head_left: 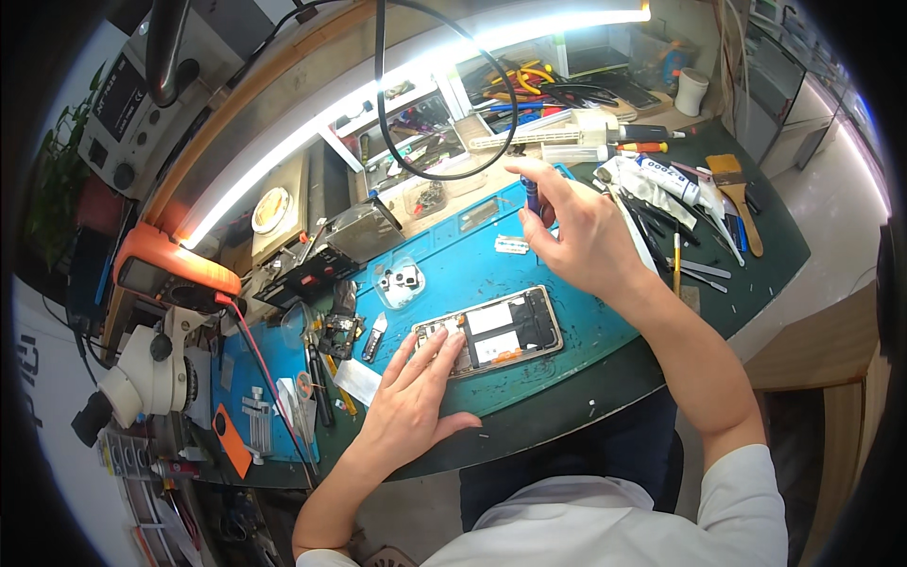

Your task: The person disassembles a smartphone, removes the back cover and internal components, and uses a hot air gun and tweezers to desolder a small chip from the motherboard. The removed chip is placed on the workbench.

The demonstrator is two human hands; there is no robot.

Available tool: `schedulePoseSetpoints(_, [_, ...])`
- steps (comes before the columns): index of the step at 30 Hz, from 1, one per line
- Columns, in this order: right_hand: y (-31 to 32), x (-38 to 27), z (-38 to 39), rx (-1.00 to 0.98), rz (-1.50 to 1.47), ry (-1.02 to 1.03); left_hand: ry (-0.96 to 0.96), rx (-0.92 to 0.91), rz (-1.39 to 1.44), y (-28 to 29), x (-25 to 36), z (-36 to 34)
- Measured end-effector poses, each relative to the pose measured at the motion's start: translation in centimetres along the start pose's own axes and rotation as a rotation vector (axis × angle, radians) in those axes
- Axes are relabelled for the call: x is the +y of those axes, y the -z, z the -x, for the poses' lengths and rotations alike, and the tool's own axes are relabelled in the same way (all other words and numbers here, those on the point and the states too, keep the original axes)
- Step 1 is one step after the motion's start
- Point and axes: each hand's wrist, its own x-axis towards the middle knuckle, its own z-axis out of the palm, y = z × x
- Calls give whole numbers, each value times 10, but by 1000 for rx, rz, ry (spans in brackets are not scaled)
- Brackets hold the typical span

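Note:
An opened smartphone (pixel 534 326) lies on the blue work mat (pixel 595 312), its inside parts and black battery area uncovered. My left hand (pixel 408 402) rests with stretched fingers on the phone's left end, covering part of it; the thumb points away to the right. Above the mat, past the phone's right end, my right hand (pixel 590 236) pinches a small blue screwdriver (pixel 532 196) held upright. Its lower part is mostly hidden by the fingers. A razor blade (pixel 512 245) lies just left of that hand. Left of the phone sits a clear dish (pixel 401 282) with small parts.
An orange multimeter (pixel 175 265) and a white microscope (pixel 142 373) stand at the left. Glue tubes (pixel 669 180), a brush (pixel 737 194) and tweezers (pixel 707 272) crowd the right side. A black cable (pixel 382 94) loops down over the back. Small tools lie left of the phone.

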Motion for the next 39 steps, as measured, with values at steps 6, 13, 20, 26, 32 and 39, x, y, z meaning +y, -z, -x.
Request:
schedulePoseSetpoints(6, [1, 1, 0, -33, 29, -29, -9, 3, 68, -2, -1, 1])
schedulePoseSetpoints(13, [0, -7, 1, -23, -73, -20, -109, 20, 51, 9, -20, -9])
schedulePoseSetpoints(20, [-11, -47, 3, -106, -328, 136, 42, 508, 190, 21, -44, -21])
schedulePoseSetpoints(26, [-33, -90, -8, -277, -228, 332, 198, 495, 425, 1, -60, -15])
schedulePoseSetpoints(32, [-56, -80, -6, -216, -333, 265, 138, 497, 496, -13, -56, -18])
schedulePoseSetpoints(39, [-63, -78, 3, -267, -386, 255, 241, 422, 627, 3, -54, -14])
